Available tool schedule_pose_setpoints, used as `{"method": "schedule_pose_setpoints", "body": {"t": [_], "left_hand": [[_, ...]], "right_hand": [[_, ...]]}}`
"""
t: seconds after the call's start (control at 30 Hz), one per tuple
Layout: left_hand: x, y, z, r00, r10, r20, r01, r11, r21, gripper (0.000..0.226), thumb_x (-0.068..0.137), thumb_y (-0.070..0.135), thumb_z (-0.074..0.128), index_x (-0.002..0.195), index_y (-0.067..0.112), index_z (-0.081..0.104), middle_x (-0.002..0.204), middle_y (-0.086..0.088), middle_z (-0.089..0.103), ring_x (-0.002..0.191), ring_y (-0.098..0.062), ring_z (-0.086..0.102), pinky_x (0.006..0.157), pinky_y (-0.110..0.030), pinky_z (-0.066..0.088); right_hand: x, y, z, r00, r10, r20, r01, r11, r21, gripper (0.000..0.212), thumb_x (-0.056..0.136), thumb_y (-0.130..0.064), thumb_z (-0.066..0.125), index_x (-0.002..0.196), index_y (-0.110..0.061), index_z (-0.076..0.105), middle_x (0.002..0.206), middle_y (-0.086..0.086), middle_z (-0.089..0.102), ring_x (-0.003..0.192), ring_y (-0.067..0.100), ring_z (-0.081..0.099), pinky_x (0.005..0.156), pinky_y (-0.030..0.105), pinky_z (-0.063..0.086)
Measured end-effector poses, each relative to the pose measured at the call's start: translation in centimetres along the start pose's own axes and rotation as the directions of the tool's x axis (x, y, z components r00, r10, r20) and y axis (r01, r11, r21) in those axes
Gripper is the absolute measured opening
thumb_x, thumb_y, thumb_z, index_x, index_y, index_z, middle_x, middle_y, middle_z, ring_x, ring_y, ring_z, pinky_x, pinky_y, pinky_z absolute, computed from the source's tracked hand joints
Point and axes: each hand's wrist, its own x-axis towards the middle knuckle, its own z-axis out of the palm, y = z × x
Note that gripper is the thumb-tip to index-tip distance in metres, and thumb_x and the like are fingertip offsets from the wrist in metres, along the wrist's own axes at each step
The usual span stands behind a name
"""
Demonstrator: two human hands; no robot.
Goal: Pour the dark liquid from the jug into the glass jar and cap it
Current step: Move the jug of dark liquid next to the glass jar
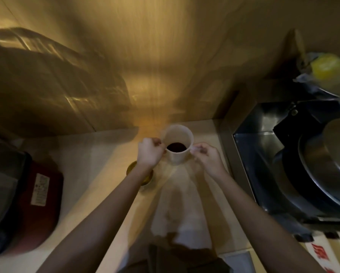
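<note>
A white plastic jug (177, 152) with dark liquid at its bottom stands on the pale counter, near the back wall. My left hand (149, 152) is closed against the jug's left side at the rim. My right hand (207, 154) pinches a pale handle or tab on the jug's right side. Under my left wrist sits a round amber glass thing (132, 168), mostly hidden by my forearm; I cannot tell whether it is the jar or its cap. The frame is blurred.
A red and black appliance (27, 201) stands at the left counter edge. On the right is a steel stove (263, 154) with a large metal pan and lid (327, 164). A yellow item in a plastic bag (327, 69) sits at the back right.
</note>
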Motion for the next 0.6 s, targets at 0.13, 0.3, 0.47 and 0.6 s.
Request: {"method": "schedule_pose_setpoints", "body": {"t": [0.13,0.3,0.47,0.6], "left_hand": [[-3.8,0.4,0.9,0.998,0.009,-0.064,-0.015,0.996,-0.093,0.011,0.084,0.013,0.059,0.075,0.013,0.066,0.078,-0.011,0.072,0.073,-0.023,0.07,0.078,-0.04,0.059],[-7.4,-1.2,1.9,0.997,-0.058,-0.056,0.046,0.98,-0.194,0.011,0.082,0.012,0.061,0.087,0.004,0.066,0.078,-0.019,0.073,0.076,-0.025,0.072,0.081,-0.042,0.058],[-10.2,-4.5,3.5,0.998,-0.069,-0.002,0.068,0.984,-0.168,0.016,0.077,0.012,0.064,0.063,0.019,0.062,0.081,-0.023,0.072,0.078,-0.033,0.071,0.078,-0.052,0.056],[-12.7,-6.1,4.5,0.998,-0.056,-0.023,0.052,0.988,-0.147,0.024,0.076,0.006,0.063,0.057,0.018,0.061,0.07,-0.021,0.07,0.073,-0.038,0.069,0.074,-0.054,0.055]], "right_hand": [[-2.2,0.0,-1.4,0.997,-0.072,-0.031,0.073,0.996,0.057,0.005,0.086,-0.001,0.064,0.09,-0.004,0.065,0.084,0.009,0.061,0.083,0.019,0.056,0.075,0.027,0.045],[-5.5,1.3,-2.1,0.998,-0.052,-0.02,0.053,0.996,0.07,0.009,0.083,0.002,0.067,0.092,0.001,0.067,0.08,0.008,0.06,0.07,0.003,0.056,0.064,0.01,0.044],[-8.6,3.3,-2.8,1.0,0.018,-0.023,-0.016,0.997,0.073,0.014,0.08,0.006,0.068,0.08,-0.008,0.067,0.07,-0.003,0.062,0.055,-0.012,0.056,0.06,0.008,0.044],[-10.9,4.6,-3.2,0.997,0.07,0.017,-0.071,0.995,0.069,0.008,0.08,0.008,0.068,0.084,0.001,0.068,0.071,0.006,0.061,0.064,0.005,0.058,0.065,0.015,0.046]]}}
